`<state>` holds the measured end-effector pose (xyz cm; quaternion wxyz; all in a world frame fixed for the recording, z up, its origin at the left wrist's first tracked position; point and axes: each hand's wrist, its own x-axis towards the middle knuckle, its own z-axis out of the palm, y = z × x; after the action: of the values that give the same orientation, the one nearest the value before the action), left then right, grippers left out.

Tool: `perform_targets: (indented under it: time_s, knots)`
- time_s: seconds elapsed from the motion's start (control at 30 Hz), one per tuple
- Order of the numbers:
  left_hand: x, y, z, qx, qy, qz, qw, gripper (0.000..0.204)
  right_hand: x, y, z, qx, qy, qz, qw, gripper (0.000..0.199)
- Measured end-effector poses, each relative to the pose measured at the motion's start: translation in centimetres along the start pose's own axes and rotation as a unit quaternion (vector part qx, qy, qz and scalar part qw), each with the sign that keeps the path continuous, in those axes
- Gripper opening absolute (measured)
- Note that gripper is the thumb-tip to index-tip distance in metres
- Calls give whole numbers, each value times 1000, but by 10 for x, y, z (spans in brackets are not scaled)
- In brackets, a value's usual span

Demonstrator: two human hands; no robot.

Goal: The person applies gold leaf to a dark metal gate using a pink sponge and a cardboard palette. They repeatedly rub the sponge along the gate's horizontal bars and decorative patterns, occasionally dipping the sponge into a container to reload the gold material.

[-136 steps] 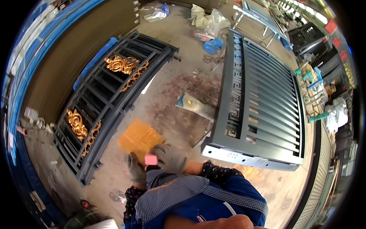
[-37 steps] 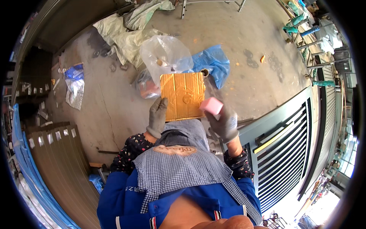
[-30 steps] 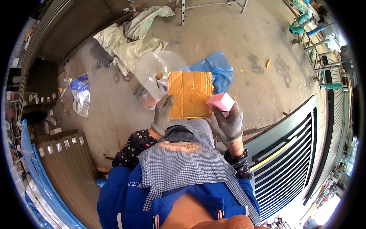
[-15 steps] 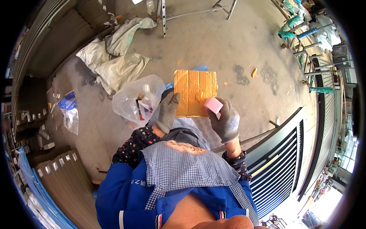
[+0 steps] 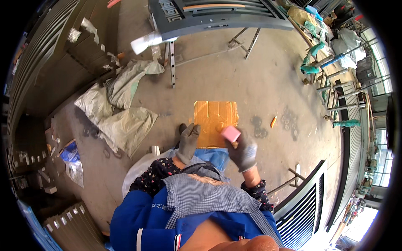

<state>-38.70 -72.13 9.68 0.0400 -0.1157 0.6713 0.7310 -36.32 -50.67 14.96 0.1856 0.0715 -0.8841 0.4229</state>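
Note:
A square, brown-gold board (image 5: 215, 124) with a shiny, tape-like surface is in front of me. My left hand (image 5: 188, 142), in a grey work glove, grips its left edge. My right hand (image 5: 243, 151), gloved the same way, is closed on a small pink block (image 5: 231, 133) at the board's lower right corner. The block is slightly blurred, and I cannot tell whether it touches the board. Something small and yellowish shows just beneath the block, too unclear to name. Blue sheeting (image 5: 213, 158) lies below the board, beyond my checked apron.
Ahead, a dark metal gate panel (image 5: 222, 25) lies on trestle legs (image 5: 172, 65). Crumpled pale sacks (image 5: 130, 125) are on the floor at left. Metal stands with green wrapping (image 5: 310, 69) line the right side. A slatted dark panel (image 5: 303, 205) leans near my right.
The view has tilted up, bringing the gate panel into sight and shifting the floor items lower. Both hands keep their hold; the pink block is turned and blurred.

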Motion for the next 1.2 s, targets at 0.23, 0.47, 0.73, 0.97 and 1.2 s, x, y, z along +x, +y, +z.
perform_targets:
  time_s: [0.23,0.47,0.73,0.97,1.2]
  knots:
    - [152,81,-21,-88,19,13,996,26,183,-7,47,30,-1,-12,999,35]
    - [279,124,-23,-170,24,6,985,33,319,6,87,246,-118,1,962,35]
    - [459,175,-7,-180,37,25,983,39,508,146,158,647,-14,201,736,33]
    - [606,233,4,20,85,69,994,50,705,299,197,529,128,217,811,27]
    - [704,271,7,77,161,51,983,61,820,421,222,298,204,233,903,27]
